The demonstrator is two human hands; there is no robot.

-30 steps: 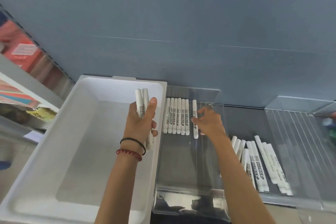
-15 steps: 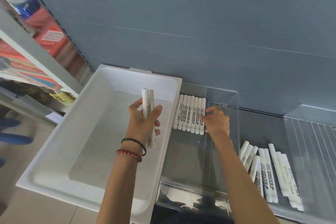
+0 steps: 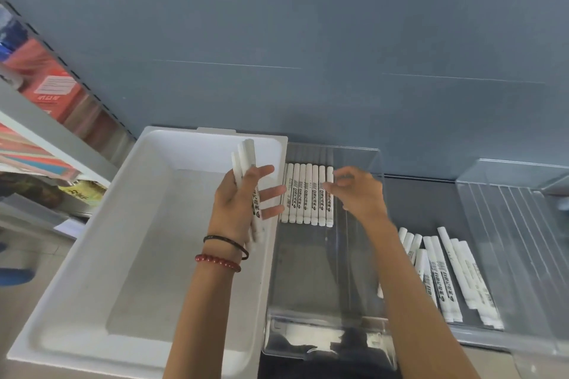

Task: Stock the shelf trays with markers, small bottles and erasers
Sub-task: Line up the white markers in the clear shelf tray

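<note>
- Several white cylindrical markers with black print [image 3: 306, 197] are lying side by side at the back of the clear acrylic shelf tray [image 3: 308, 271], packed against its left wall.
- From the head view, the right hand [image 3: 358, 194] is hovering at the right end of that row with its fingers loosely curled. Blur is hiding whether the fingertips are pinching the end marker or only touching it, so I cannot tell.
- The left hand [image 3: 237, 209] is gripping a small bundle of matching white markers [image 3: 246, 154] over the large white plastic bin [image 3: 147, 255], with thumb and fingers closing loosely round them.
- To my eye, the step is calling for the end marker to be snugged flush against its neighbour, print upward, before another one is drawn from the bundle.
- More loose white markers [image 3: 438, 277] are lying on the grey shelf to the right, some partly behind the right forearm.
- A second clear ribbed tray [image 3: 508, 224] is running off the edge, and no bottles or erasers are showing.
</note>
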